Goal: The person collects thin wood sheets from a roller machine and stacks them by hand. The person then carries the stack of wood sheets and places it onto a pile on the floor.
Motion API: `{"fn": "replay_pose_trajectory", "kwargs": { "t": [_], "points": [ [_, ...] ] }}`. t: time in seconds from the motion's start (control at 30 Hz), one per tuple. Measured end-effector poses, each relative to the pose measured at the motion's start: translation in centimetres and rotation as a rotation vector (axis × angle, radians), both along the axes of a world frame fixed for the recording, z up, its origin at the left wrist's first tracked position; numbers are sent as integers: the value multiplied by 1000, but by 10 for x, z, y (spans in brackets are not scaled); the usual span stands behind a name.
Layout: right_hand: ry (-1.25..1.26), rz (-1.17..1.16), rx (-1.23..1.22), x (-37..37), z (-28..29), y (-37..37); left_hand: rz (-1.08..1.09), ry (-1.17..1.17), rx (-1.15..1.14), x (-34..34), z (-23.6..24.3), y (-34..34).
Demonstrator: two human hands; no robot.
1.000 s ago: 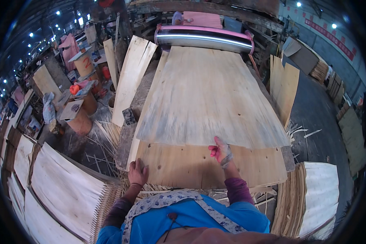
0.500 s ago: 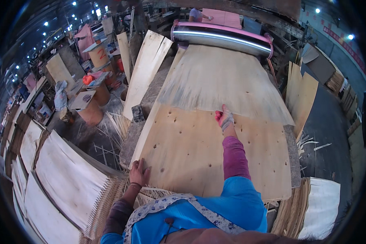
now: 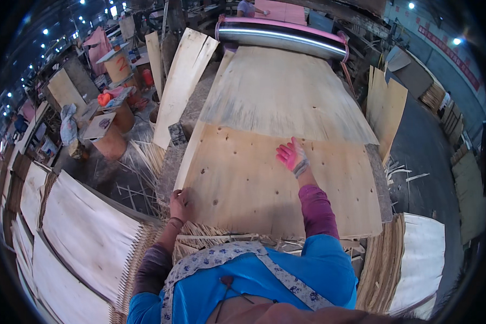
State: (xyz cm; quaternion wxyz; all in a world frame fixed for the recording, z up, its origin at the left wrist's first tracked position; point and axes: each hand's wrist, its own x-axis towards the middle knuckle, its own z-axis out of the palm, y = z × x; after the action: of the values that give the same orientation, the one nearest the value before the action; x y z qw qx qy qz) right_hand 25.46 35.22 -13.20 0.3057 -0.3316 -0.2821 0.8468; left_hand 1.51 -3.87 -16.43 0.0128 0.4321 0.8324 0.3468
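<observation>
A large tan veneer sheet (image 3: 264, 183) with small knot holes lies flat in front of me. A paler, greyish sheet (image 3: 286, 92) lies beyond it and runs up to a pink and silver roller (image 3: 281, 35). My right hand (image 3: 290, 155), in a pink glove, rests flat on the seam where the two sheets meet. My left hand (image 3: 178, 204) grips the near left corner of the tan sheet. Both sleeves are purple, over a blue apron.
Stacks of pale veneer (image 3: 86, 237) fan out at my lower left, and another stack (image 3: 416, 259) sits at lower right. Boards (image 3: 181, 81) lean left of the table, with a barrel (image 3: 110, 137) and clutter beyond. Loose boards (image 3: 386, 108) stand to the right. Another person (image 3: 248, 7) works behind the roller.
The pale sheet has slid farther toward the roller, baring more of the tan sheet. My right hand has followed its edge forward. My left hand has stayed at the near left corner.
</observation>
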Motion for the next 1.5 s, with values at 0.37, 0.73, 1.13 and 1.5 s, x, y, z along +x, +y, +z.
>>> {"fn": "replay_pose_trajectory", "kwargs": {
  "t": [0.37, 0.73, 1.13, 1.5],
  "points": [
    [336, -353, -104, -83, -54, 100, 77, -120, -14, 10, -7, 2],
    [-128, -483, 177, -47, 38, 57, -8, -285, 41, 0, 2, 1],
    [-74, -225, 145, 154, 41, -122, -342, -1773, 279, 55, 62, 77],
    [-96, -302, 154, 75, -2, 23, -229, -1305, 323, -14, 47, 243]
  ]
}}
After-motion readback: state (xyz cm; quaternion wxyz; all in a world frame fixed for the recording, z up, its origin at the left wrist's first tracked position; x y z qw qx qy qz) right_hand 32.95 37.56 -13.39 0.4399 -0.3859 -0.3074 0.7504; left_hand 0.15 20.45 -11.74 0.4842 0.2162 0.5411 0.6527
